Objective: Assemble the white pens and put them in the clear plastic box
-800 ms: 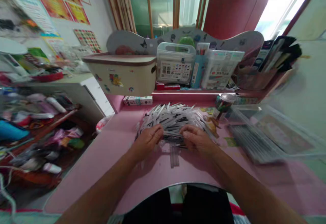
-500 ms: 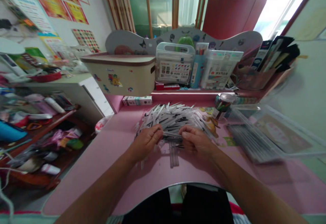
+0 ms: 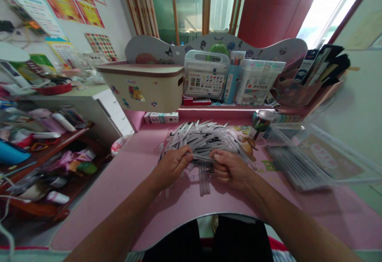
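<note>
My left hand (image 3: 173,166) and my right hand (image 3: 229,166) face each other over the desk, fingers closed in a pinch. Between them they hold a thin translucent tube (image 3: 202,158) level, one end in each hand. Just behind lies a heap of slim tubes (image 3: 205,136), whitish and clear with black parts, resembling pen refills. Below the held tube, a few clear tubes (image 3: 204,182) lie side by side on the pink desk (image 3: 143,210), pointing toward me. Fingers hide both ends of the held tube.
Right of the heap stands a jar (image 3: 262,125), with a clear plastic box (image 3: 334,150) beyond and dark, slim sticks (image 3: 298,168) lined up beside it. Along the back shelf are a lidded beige bin (image 3: 149,91), a clear carry case (image 3: 205,75) and a pen holder (image 3: 301,89).
My right hand has turned slightly, and more of its curled fingers show. Both hands keep their hold on the tube; the heap looks the same.
</note>
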A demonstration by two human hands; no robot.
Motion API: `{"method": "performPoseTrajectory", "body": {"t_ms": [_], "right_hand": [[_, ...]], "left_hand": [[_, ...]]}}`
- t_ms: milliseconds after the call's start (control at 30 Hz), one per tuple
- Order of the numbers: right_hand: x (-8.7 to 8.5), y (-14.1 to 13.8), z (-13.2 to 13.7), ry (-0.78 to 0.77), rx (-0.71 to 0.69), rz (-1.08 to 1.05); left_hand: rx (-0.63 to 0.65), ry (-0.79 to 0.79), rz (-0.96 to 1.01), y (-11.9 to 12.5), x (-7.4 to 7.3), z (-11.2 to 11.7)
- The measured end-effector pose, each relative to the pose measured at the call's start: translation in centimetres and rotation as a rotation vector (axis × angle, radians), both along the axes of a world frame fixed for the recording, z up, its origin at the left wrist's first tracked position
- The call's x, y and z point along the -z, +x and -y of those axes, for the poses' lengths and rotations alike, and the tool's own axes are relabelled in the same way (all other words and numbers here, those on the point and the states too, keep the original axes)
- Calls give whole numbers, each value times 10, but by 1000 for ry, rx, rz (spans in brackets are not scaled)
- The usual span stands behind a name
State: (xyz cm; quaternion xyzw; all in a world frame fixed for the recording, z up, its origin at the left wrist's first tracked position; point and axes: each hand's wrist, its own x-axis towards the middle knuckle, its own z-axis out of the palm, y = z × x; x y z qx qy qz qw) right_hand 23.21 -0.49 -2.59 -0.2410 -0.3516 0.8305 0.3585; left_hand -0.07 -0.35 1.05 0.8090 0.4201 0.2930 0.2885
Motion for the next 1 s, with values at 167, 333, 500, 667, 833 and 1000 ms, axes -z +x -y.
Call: {"method": "performPoseTrajectory", "body": {"t_ms": [167, 333, 500, 667, 833, 1000], "right_hand": [[1, -1, 0, -32, -24, -18], [0, 1, -1, 9, 16, 13], [-15, 5, -1, 115, 63, -35], [-27, 2, 0, 257, 168, -85], [-30, -2, 1, 411, 306, 160], [-66, 14, 13, 636, 569, 410]], "left_hand": [[1, 25, -12, 0, 2, 0], [-33, -8, 25, 4, 4, 0], [-125, -181, 314, 11, 13, -5], [-172, -486, 482, 16, 18, -5], [19, -489, 374, 18, 17, -1], [-14, -361, 324, 15, 20, -5]]}}
